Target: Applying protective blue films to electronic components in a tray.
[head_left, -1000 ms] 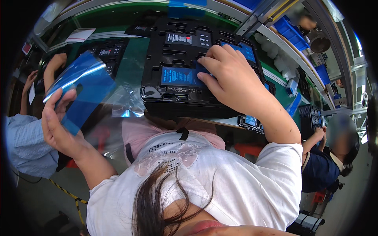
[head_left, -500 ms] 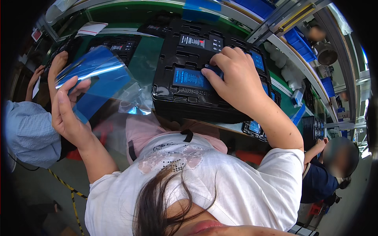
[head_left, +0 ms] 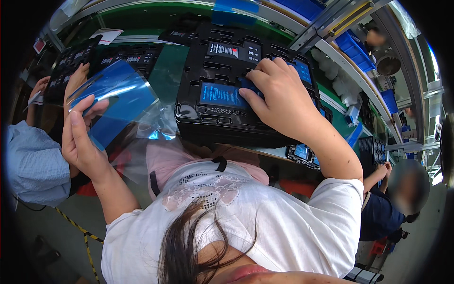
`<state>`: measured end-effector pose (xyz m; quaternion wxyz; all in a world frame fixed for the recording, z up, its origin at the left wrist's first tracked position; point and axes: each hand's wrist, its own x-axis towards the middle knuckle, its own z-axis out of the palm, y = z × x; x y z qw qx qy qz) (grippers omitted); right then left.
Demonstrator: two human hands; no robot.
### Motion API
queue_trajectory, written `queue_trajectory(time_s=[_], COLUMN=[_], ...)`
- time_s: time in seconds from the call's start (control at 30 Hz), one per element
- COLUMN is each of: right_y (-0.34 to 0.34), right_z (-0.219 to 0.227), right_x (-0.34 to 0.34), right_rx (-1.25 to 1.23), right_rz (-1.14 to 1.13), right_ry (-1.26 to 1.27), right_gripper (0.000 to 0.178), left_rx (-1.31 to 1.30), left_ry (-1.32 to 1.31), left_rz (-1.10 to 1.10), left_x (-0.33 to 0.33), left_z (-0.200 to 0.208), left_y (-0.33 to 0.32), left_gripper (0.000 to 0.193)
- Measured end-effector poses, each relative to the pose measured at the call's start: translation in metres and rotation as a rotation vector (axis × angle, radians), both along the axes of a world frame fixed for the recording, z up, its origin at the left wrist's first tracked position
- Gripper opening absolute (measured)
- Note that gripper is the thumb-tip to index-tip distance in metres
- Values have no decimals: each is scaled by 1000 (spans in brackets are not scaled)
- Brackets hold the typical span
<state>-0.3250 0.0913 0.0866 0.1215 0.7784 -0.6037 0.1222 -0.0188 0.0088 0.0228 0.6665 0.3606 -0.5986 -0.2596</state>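
My left hand (head_left: 87,144) is raised at the left, closed on a bent sheet of clear and blue plastic film (head_left: 124,94) between thumb and fingers. My right hand (head_left: 281,97) rests on the top tray of a stack of black moulded trays (head_left: 193,78). Its fingers are curled down and its thumb touches the right end of a flat battery with a blue face (head_left: 215,93). What lies under the fingers is hidden. Behind it sits a black battery with a white-printed label (head_left: 234,50). Another blue-faced battery (head_left: 302,72) shows beyond my knuckles.
More black trays with batteries (head_left: 130,57) lie on the green bench (head_left: 165,64) at the left, by a co-worker's hands (head_left: 78,78). Metal shelving (head_left: 326,45) with a blue bin (head_left: 357,52) stands at the right. A second co-worker (head_left: 385,208) sits at the far right.
The view has shifted slightly, so the trays appear a little further left. My left hand still holds the film; my right hand stays on the tray with its thumb at the battery.
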Motion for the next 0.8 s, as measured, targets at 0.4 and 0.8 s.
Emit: queue_trajectory(time_s=[0.4,0.8], right_y=[-1,-15], right_z=[7,4], right_x=[-12,-3], right_rx=[121,58], right_rz=[69,-24], right_ry=[-208,-131], right_gripper=[30,28], left_rx=[15,75], left_ry=[84,44], left_rz=[-71,-73], left_x=[2,-2], left_z=[-3,-7], left_y=[-3,-5], left_gripper=[34,39])
